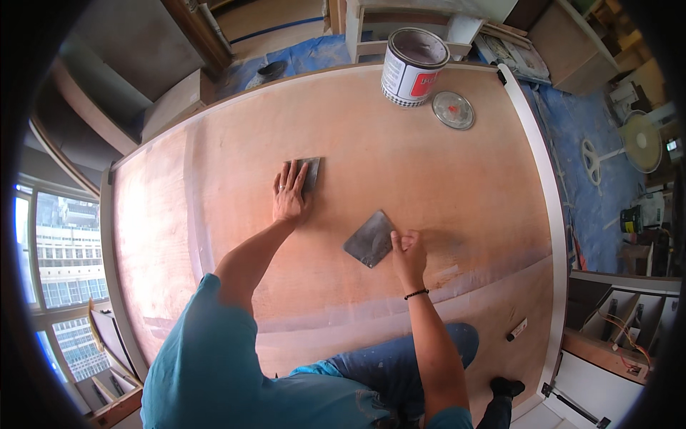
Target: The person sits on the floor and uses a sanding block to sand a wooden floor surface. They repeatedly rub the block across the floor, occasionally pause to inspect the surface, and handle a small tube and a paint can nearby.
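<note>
**Fingers pinch a scraper blade while the other hand holds down a pad**

The fingers of the right hand (407, 247) are closed in a pinch on one corner of a flat grey scraper (369, 238), which lies low against the big plywood panel (443, 164), its blade pointing left and away from the wrist. Holding it by the near edge seems to keep the blade at a shallow angle to the wood; a paler, smeared patch shows on the panel just to the right of the hand.

The left hand (289, 194) lies flat with its fingers spread and straight, palm down on a small dark pad (311, 171) whose upper right corner peeks out beside the fingertips. The arm is stretched forward, so the hand looks to be bearing some of the body's weight as the person kneels on the panel.

At the far edge of the panel stands an open tin (413, 66), white with a red label. Its inside looks greyish-pink, though how full it is cannot be told. Its round metal lid (452, 110) lies flat just beside it, to the right, within easy reach.
</note>
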The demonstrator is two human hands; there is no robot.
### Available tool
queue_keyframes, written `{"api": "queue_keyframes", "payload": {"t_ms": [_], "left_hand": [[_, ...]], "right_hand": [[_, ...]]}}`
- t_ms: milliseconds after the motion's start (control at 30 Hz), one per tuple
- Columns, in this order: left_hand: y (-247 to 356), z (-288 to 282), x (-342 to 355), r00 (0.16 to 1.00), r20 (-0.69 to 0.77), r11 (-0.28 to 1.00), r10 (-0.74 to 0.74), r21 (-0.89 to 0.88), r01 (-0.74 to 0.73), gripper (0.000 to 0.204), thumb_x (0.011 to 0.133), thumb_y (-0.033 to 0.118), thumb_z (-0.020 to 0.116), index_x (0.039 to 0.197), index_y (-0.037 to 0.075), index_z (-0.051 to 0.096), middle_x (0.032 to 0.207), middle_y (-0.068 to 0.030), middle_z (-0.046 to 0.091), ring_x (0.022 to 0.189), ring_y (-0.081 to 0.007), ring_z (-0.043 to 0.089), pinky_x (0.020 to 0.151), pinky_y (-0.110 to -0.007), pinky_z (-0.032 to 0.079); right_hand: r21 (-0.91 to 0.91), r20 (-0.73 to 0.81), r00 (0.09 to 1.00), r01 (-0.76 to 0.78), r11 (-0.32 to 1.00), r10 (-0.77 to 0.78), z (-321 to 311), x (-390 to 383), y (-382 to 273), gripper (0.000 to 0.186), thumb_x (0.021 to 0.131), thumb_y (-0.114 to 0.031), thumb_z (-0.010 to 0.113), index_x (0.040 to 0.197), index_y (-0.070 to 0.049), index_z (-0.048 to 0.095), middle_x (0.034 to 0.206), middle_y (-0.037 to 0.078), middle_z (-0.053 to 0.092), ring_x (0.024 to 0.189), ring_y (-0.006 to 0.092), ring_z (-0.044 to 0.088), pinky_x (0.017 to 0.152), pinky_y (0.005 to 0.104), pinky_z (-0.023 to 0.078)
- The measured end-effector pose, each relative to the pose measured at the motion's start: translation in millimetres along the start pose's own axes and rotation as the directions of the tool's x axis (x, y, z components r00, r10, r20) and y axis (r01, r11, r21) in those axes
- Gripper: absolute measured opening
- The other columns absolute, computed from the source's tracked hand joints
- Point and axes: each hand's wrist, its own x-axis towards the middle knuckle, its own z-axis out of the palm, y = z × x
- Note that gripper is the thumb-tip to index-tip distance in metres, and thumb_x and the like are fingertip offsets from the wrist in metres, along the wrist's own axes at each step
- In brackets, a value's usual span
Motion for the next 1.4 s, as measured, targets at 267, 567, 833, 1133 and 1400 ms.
{"api": "queue_keyframes", "payload": {"t_ms": [267, 567, 833, 1133, 1400], "left_hand": [[4.4, -4.3, 6.3, 0.999, 0.041, 1.000, 0.000, 0.003, 0.000, 0.087, 0.085, 0.017, 0.062, 0.166, 0.019, 0.031, 0.173, -0.0137, 0.026, 0.160, -0.0362, 0.019, 0.129, -0.053, 0.014], [1.3, -3.3, 8.4, 0.997, 0.072, 1.000, -0.005, -0.004, 0.006, 0.088, 0.083, 0.020, 0.064, 0.166, 0.020, 0.032, 0.172, -0.0144, 0.027, 0.160, -0.0366, 0.019, 0.129, -0.054, 0.014], [3.9, -4.5, 11.5, 0.998, 0.057, 1.000, 0.013, -0.015, -0.012, 0.088, 0.080, 0.013, 0.059, 0.164, 0.016, 0.034, 0.172, -0.0148, 0.027, 0.160, -0.0368, 0.019, 0.129, -0.054, 0.013], [6.9, -10.0, 14.8, 0.997, 0.071, 0.999, 0.005, -0.035, -0.002, 0.088, 0.079, 0.013, 0.060, 0.164, 0.017, 0.036, 0.172, -0.0144, 0.028, 0.160, -0.0372, 0.021, 0.129, -0.054, 0.013], [4.8, -5.3, 10.9, 0.999, 0.040, 1.000, 0.003, -0.015, -0.003, 0.089, 0.079, 0.016, 0.063, 0.164, 0.019, 0.035, 0.172, -0.0143, 0.028, 0.159, -0.0369, 0.021, 0.129, -0.053, 0.015]], "right_hand": [[-0.153, -0.165, 0.875, 0.433, 0.888, -0.455, -61.3, 155.2, -106.2, 0.077, 0.085, -0.038, 0.087, 0.139, 0.002, 0.049, 0.131, 0.023, 0.055, 0.123, 0.0420, 0.053, 0.103, 0.0524, 0.047], [-0.437, -0.107, 0.593, 0.693, 0.574, -0.798, -51.4, 321.7, -254.7, 0.043, 0.081, -0.023, 0.086, 0.121, -0.011, 0.074, 0.124, 0.006, 0.068, 0.118, 0.0298, 0.059, 0.102, 0.0427, 0.047], [-0.636, -0.051, 0.446, 0.676, 0.373, -0.894, -17.3, 348.7, -254.4, 0.015, 0.088, -0.018, 0.077, 0.101, -0.013, 0.082, 0.102, -0.002, 0.074, 0.105, 0.0235, 0.059, 0.094, 0.0401, 0.042], [-0.658, -0.014, 0.507, 0.644, 0.390, -0.862, -20.2, 349.2, -253.8, 0.009, 0.089, -0.012, 0.073, 0.094, -0.012, 0.080, 0.096, 0.000, 0.073, 0.103, 0.0236, 0.060, 0.093, 0.0397, 0.042], [-0.515, 0.062, 0.393, 0.800, 0.308, -0.917, -58.2, 334.1, -218.4, 0.005, 0.090, -0.010, 0.071, 0.088, -0.011, 0.076, 0.091, 0.000, 0.070, 0.100, 0.0234, 0.060, 0.092, 0.0383, 0.044]]}}
